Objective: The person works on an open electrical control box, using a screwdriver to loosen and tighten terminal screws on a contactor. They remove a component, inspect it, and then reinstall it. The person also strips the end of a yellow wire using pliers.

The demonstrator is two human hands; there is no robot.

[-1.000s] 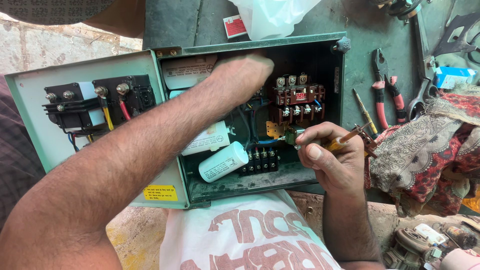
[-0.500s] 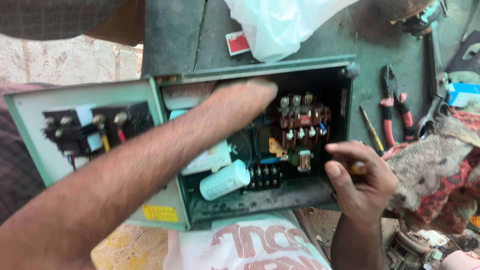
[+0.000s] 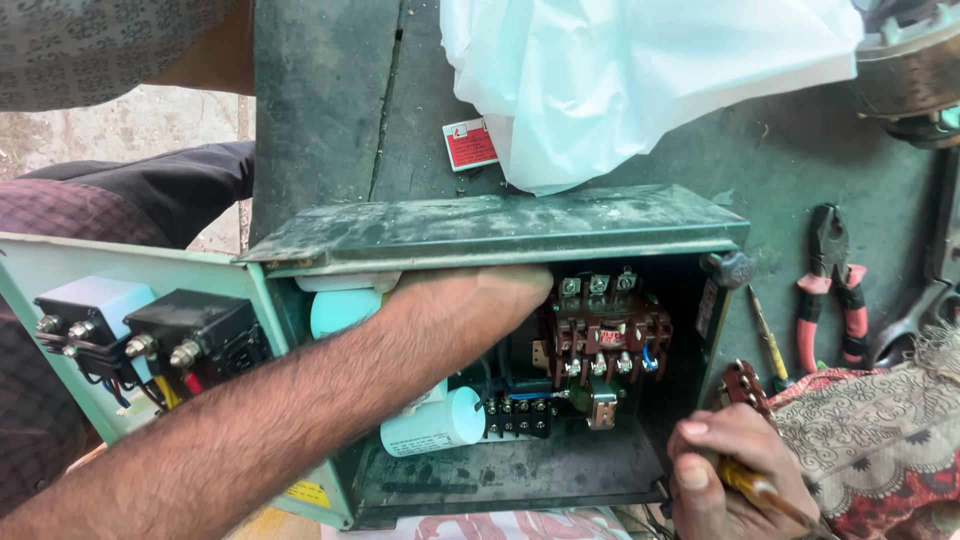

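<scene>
A green metal electrical box [image 3: 490, 230] lies open on a dark bench, its door [image 3: 60, 260] swung out to the left. My left hand [image 3: 470, 305] reaches inside the box, resting against the upper back next to a brown contactor block [image 3: 600, 335]. A white cylindrical capacitor [image 3: 432, 423] lies below my forearm. My right hand [image 3: 725, 475] sits at the box's lower right corner, closed on a screwdriver with a yellow handle [image 3: 757, 488].
Red-handled pliers [image 3: 830, 290] and a thin screwdriver [image 3: 768, 340] lie right of the box. A patterned cloth [image 3: 880, 440] covers the lower right. A white plastic bag [image 3: 640, 70] and a small red box [image 3: 470, 143] sit behind. Another person's leg [image 3: 150, 185] is at left.
My right hand has pulled back from the contactor to the box's lower right corner with the screwdriver. My left hand stays inside the box. The camera has moved closer.
</scene>
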